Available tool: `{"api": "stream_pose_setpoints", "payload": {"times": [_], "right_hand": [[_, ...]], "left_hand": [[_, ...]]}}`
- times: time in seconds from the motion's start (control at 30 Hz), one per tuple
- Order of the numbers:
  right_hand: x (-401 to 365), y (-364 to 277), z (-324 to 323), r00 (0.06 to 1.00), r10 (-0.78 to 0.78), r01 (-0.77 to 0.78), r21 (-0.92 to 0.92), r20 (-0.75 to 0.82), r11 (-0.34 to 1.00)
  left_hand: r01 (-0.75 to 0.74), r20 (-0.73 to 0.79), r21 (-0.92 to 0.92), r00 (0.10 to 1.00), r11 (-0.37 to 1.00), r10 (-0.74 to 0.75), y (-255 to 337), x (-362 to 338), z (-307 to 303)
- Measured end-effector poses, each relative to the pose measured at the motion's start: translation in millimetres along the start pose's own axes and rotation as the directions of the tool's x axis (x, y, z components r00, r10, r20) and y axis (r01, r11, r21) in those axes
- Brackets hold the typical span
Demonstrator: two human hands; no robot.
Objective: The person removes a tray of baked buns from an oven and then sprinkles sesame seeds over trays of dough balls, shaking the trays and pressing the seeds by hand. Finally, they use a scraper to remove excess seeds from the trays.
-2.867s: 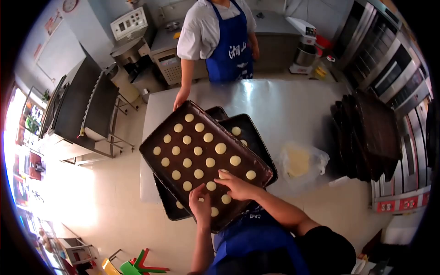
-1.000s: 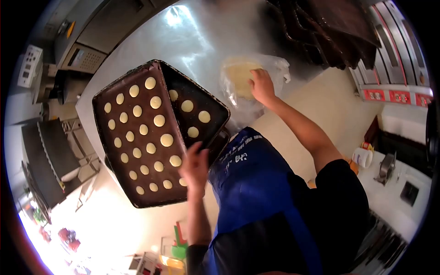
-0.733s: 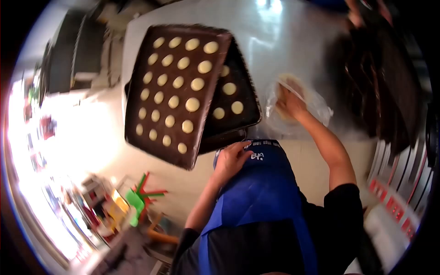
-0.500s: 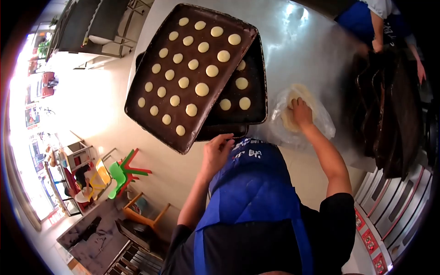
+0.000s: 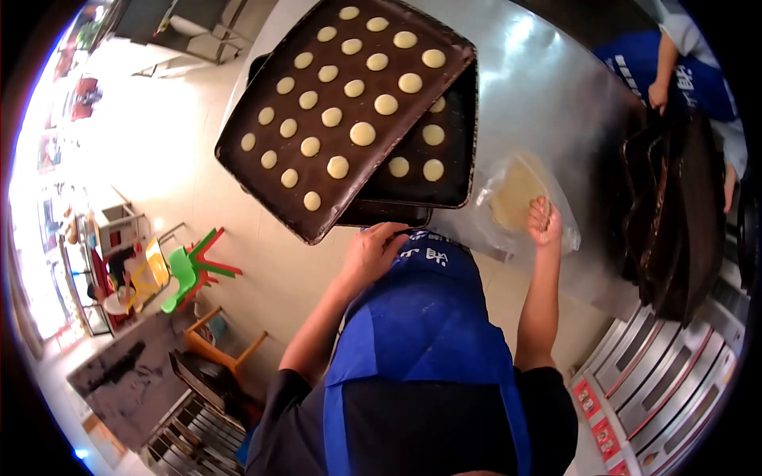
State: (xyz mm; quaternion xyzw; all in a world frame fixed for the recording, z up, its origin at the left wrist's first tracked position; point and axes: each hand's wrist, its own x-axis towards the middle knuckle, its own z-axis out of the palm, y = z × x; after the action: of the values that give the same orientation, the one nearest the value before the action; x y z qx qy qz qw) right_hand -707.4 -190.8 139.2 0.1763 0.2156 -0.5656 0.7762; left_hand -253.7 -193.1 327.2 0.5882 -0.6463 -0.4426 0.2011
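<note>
Pale round dough dots in rows cover a dark tray (image 5: 317, 127), which lies askew on a second dark tray (image 5: 456, 174) with more dots. Under them the edge of another tray shows. My left hand (image 5: 375, 252) is by the near edge of the stack, fingers bent and slightly apart, holding nothing visible. My right hand (image 5: 544, 222) is closed at the right side of a clear plastic bag (image 5: 567, 202) with pale dough (image 5: 514, 190) in it; what its fingers grip, if anything, is too small to name.
The metal table (image 5: 548, 103) carries the trays and bag. Dark wavy trays (image 5: 675, 222) stand at its right, with a co-worker's hand (image 5: 657, 97) above them. A multi-deck metal unit (image 5: 659, 381) is lower right; a green chair (image 5: 182, 274) is lower left.
My right hand has moved off the middle of the dough toward the bag's right side, and its fingers have closed. My left hand stays near the tray edge. The whole view has shifted somewhat.
</note>
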Motion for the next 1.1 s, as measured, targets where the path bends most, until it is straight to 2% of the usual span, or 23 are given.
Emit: {"api": "stream_pose_setpoints", "payload": {"times": [0.13, 0.23, 0.3, 0.33, 0.47, 0.53, 0.57, 0.63, 0.7, 0.73, 0.8, 0.83, 0.9, 0.93, 0.97, 1.03, 1.07, 1.1], "right_hand": [[-26, 26, 29, 0.999, 0.002, -0.004, 0.029, 0.041, 1.0], [-31, 46, 79, 0.999, 0.041, -0.04, -0.044, 0.029, 0.998], [-17, 67, 127, 0.991, 0.106, -0.091, -0.165, 0.082, 0.982], [-6, 80, 153, 0.991, 0.111, -0.095, -0.183, 0.079, 0.979], [69, 148, 258, 0.866, 0.41, -0.287, -0.388, 0.286, 0.876], [115, 186, 296, 0.849, 0.469, -0.328, -0.454, 0.243, 0.829], [139, 205, 308, 0.87, 0.454, -0.307, -0.51, 0.193, 0.804], [195, 228, 315, 0.926, 0.37, -0.193, -0.742, 0.079, 0.642], [218, 267, 333, 0.993, 0.098, 0.04, -0.966, 0.067, 0.255], [241, 273, 328, 0.991, 0.066, 0.105, -0.986, 0.114, 0.127], [266, 285, 327, 0.965, 0.039, 0.263, -0.949, 0.26, -0.175], [268, 287, 333, 0.967, 0.036, 0.254, -0.948, 0.251, -0.194], [258, 298, 365, 0.882, 0.011, 0.368, -0.673, 0.471, -0.642], [235, 311, 391, 0.85, -0.004, 0.345, -0.564, 0.526, -0.75], [225, 320, 399, 0.853, -0.009, 0.335, -0.561, 0.522, -0.757], [217, 335, 409, 0.751, -0.074, 0.362, -0.503, 0.656, -0.785], [227, 340, 396, 0.683, -0.066, 0.469, -0.505, 0.728, -0.725], [252, 333, 372, 0.71, 0.103, 0.503, -0.399, 0.696, -0.766]], "left_hand": [[0.003, -0.066, -0.03, 0.998, 1.0, -0.005, -13, -5, -12], [0.015, -0.164, -0.09, 0.986, 0.996, -0.03, -17, -10, -24], [0.039, -0.217, -0.069, 0.975, 0.997, -0.053, -22, -13, -33], [0.041, -0.265, -0.089, 0.962, 0.995, -0.064, -31, -15, -33], [0.08, -0.325, -0.107, 0.939, 0.991, -0.11, -53, -28, -53], [0.065, -0.377, -0.09, 0.921, 0.994, -0.095, -65, -35, -62], [0.071, -0.403, -0.095, 0.909, 0.993, -0.104, -71, -39, -68], [0.058, -0.473, -0.146, 0.873, 0.988, -0.122, -80, -45, -76], [0.022, -0.533, -0.158, 0.84, 0.987, -0.104, -86, -53, -88], [0.055, -0.562, -0.188, 0.813, 0.981, -0.153, -93, -60, -92], [0.145, -0.602, -0.222, 0.758, 0.964, -0.253, -99, -73, -100], [0.142, -0.596, -0.243, 0.758, 0.96, -0.263, -107, -78, -101], [0.186, -0.66, -0.255, 0.684, 0.949, -0.312, -123, -88, -99], [0.168, -0.682, -0.293, 0.653, 0.941, -0.329, -129, -91, -96], [0.166, -0.675, -0.301, 0.658, 0.939, -0.333, -131, -92, -95], [0.147, -0.683, -0.348, 0.637, 0.926, -0.358, -136, -90, -99], [0.16, -0.647, -0.396, 0.65, 0.904, -0.398, -139, -89, -98], [0.156, -0.648, -0.395, 0.651, 0.905, -0.395, -135, -81, -102]]}}
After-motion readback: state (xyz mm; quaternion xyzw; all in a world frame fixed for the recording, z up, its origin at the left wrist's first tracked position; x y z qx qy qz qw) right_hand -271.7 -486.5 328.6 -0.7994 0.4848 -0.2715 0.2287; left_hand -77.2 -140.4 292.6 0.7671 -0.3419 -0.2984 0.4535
